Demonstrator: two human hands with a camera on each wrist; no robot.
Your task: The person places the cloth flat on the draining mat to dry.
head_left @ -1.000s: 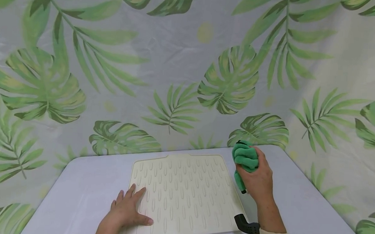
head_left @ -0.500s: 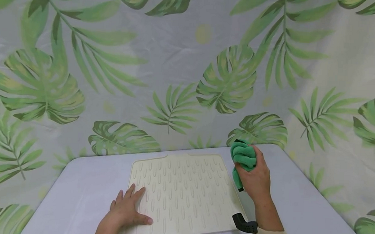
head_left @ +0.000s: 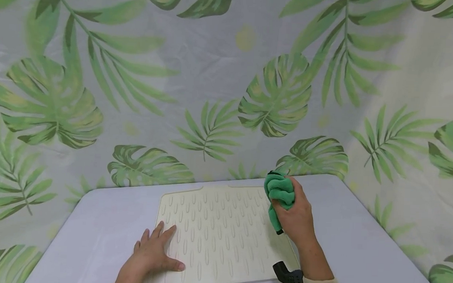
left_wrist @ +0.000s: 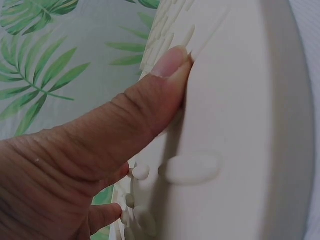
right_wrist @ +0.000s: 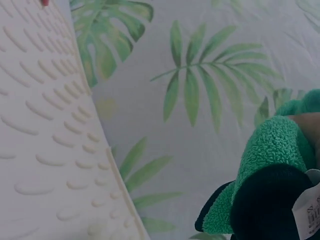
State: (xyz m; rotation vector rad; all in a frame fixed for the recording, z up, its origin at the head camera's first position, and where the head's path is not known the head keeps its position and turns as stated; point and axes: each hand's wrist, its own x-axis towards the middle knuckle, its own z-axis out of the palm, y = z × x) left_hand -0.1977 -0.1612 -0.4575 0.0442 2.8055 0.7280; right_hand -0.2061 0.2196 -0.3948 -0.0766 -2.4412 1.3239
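Observation:
A cream mat with rows of raised oval ridges lies flat on the white table. My left hand rests on its left edge with fingers spread; in the left wrist view the thumb presses on the ridged surface. My right hand grips a bunched green terry cloth over the mat's far right part. Dark trim edges the cloth, and in the right wrist view a white label shows on it. Most of the right hand is out of the right wrist view.
The white table extends to both sides of the mat. Behind it hangs a leaf-patterned curtain, which also runs along the sides. A black curved piece sits at my right wrist.
My right hand has moved left with the green cloth, from beside the mat's right edge to over it. The left hand and the mat have stayed in place.

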